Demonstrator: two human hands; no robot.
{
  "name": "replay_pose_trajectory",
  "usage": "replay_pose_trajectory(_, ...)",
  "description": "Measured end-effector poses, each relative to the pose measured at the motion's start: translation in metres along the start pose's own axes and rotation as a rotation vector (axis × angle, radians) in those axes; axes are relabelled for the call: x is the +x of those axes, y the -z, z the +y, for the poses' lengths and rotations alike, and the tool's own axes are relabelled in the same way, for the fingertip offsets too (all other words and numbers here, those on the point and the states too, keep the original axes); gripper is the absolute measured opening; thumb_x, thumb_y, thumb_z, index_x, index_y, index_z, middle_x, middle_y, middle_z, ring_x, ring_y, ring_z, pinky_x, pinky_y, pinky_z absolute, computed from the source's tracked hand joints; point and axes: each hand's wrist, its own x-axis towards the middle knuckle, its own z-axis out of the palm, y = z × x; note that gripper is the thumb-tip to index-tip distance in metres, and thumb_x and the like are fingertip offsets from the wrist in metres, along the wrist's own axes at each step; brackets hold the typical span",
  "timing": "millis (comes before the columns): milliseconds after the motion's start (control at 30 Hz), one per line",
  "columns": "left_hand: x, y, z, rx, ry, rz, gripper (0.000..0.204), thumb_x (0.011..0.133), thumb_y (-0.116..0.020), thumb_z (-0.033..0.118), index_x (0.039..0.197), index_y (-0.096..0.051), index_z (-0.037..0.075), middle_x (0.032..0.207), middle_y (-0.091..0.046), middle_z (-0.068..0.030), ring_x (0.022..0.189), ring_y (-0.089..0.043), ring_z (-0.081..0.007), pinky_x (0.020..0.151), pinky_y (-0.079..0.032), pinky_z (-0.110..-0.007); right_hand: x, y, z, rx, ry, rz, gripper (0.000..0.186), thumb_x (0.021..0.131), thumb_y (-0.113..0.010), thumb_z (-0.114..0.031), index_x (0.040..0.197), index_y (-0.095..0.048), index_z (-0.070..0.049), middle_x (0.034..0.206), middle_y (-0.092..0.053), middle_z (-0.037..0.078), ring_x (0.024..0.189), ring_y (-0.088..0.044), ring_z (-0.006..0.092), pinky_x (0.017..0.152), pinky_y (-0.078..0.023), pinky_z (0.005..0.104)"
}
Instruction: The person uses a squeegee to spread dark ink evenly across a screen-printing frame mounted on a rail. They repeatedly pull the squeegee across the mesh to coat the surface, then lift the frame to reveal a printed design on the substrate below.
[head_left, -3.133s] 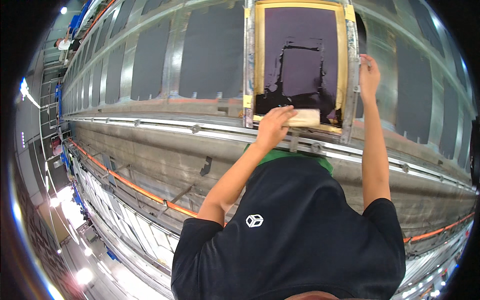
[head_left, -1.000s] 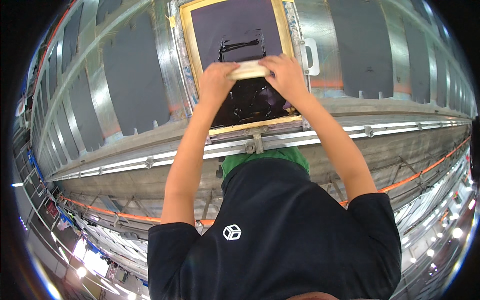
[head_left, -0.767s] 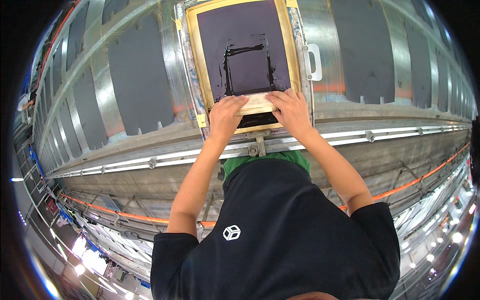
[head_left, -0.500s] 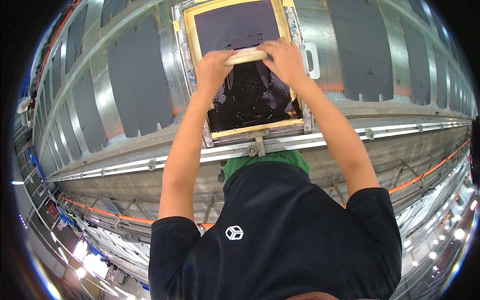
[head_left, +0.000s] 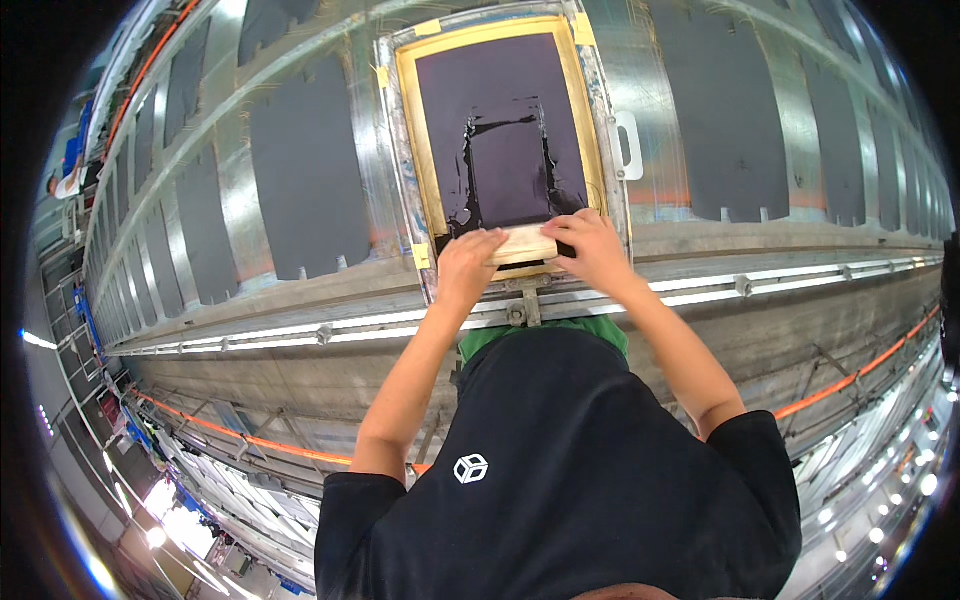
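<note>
Both hands grip a pale wooden squeegee [head_left: 524, 246] from above, the left hand [head_left: 466, 266] closed over its left end and the right hand [head_left: 592, 250] closed over its right end, fingers wrapped across the top edge. The squeegee lies flat across the near end of a printing screen [head_left: 500, 130], a dark mesh panel in a yellow-taped frame [head_left: 415, 150]. Beyond the squeegee, wet black ink [head_left: 510, 165] spreads over the mesh in a rough rectangle. Left and right of the screen, grey fabric pieces [head_left: 300, 190] lie along a long metal table [head_left: 690, 270]. Judged risks: uneven pressure between the two hands could leave streaks, and ink gathered at the blade could spill past the near frame edge. A tilted blade might skip patches.
</note>
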Motion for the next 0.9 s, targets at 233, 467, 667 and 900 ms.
replay_pose_trajectory(233,0.012,-0.008,0.018,-0.045,0.025,0.124,0.044,0.071,-0.076,0.004,0.114,-0.076,0.013,0.117,-0.075,-0.0038,0.105,-0.068,-0.0261,0.091,-0.056,-0.038,0.083,0.031,0.159,0.103,-0.347,0.652,0.037,0.096,-0.073,-0.033,0.126,-0.072,-0.013,0.095,-0.068,0.009,0.078,-0.059,0.0163,0.071,-0.049,0.0317)
replay_pose_trajectory(467,-0.034,-0.025,0.032,0.014,-0.14,0.065,0.052,0.069,-0.072,0.002,0.119,-0.073,0.016,0.126,-0.069,0.0012,0.118,-0.062,-0.0239,0.088,-0.052,-0.039,0.126,0.037,0.141,0.37,-0.505,0.558,0.027,0.098,-0.066,-0.035,0.115,-0.076,-0.016,0.074,-0.066,0.011,0.069,-0.061,0.022,0.072,-0.05,0.0378)
replay_pose_trajectory(667,-0.064,0.017,0.01,-0.076,-0.056,0.131,0.054,0.069,-0.071,0.001,0.121,-0.072,0.014,0.126,-0.071,-0.0012,0.117,-0.064,-0.0257,0.095,-0.053,-0.04,0.133,0.045,0.079,0.229,-0.503,0.593,0.026,0.1,-0.063,-0.031,0.116,-0.074,-0.014,0.081,-0.071,0.014,0.073,-0.065,0.0245,0.073,-0.05,0.0388)
replay_pose_trajectory(900,-0.113,0.121,-0.106,-0.169,0.07,0.244,0.055,0.065,-0.073,-0.008,0.117,-0.074,0.009,0.118,-0.075,-0.0086,0.109,-0.069,-0.0302,0.095,-0.056,-0.04,0.194,-0.083,-0.03,0.325,-0.411,0.615,0.025,0.101,-0.061,-0.029,0.116,-0.073,-0.012,0.107,-0.073,0.016,0.096,-0.069,0.0302,0.088,-0.051,0.0389)
